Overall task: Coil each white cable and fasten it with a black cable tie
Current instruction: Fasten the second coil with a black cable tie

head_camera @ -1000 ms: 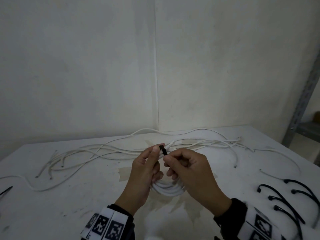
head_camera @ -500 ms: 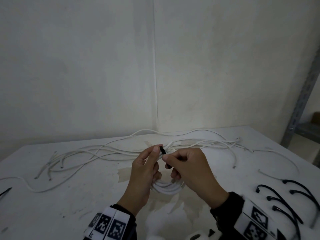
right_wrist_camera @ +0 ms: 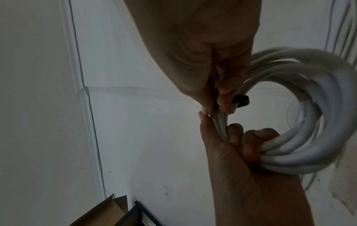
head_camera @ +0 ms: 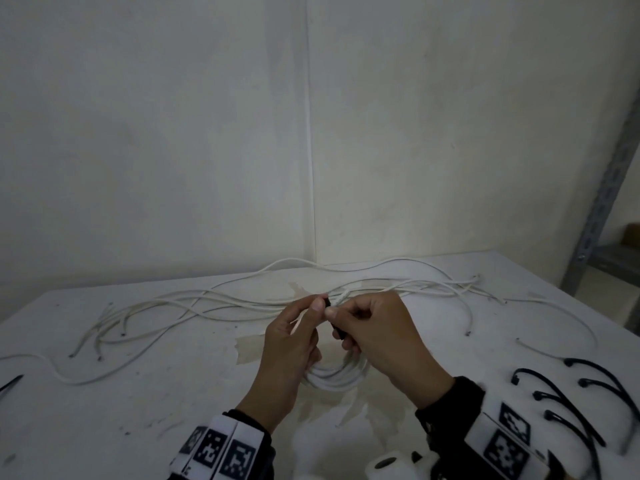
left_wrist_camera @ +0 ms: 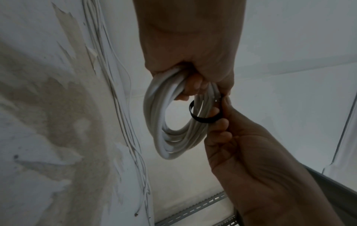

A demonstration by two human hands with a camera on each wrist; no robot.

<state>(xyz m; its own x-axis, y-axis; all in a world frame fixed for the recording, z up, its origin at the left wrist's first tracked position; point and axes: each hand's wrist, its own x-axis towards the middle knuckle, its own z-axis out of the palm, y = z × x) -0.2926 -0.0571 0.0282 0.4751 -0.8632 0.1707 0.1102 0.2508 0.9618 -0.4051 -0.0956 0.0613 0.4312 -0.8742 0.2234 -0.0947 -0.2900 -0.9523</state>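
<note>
A coiled white cable (head_camera: 332,379) hangs above the table between my hands. My left hand (head_camera: 311,313) grips the top of the coil (left_wrist_camera: 164,122) with curled fingers, its thumb against the tie's head. A black cable tie (left_wrist_camera: 203,119) loops loosely around the coil's strands. My right hand (head_camera: 341,320) pinches this black cable tie (right_wrist_camera: 241,100) between thumb and fingers, right beside the left thumb. The tie's head (head_camera: 327,303) shows as a small black spot between the two thumbs.
Several loose white cables (head_camera: 207,303) sprawl across the back of the white table (head_camera: 104,427). Several black cable ties (head_camera: 571,400) lie at the right front, and one more (head_camera: 10,382) at the left edge. A metal shelf post (head_camera: 602,202) stands at the right.
My right thumb has crept up closer to the left thumb at the tie's head. The coil and the left hand have barely moved.
</note>
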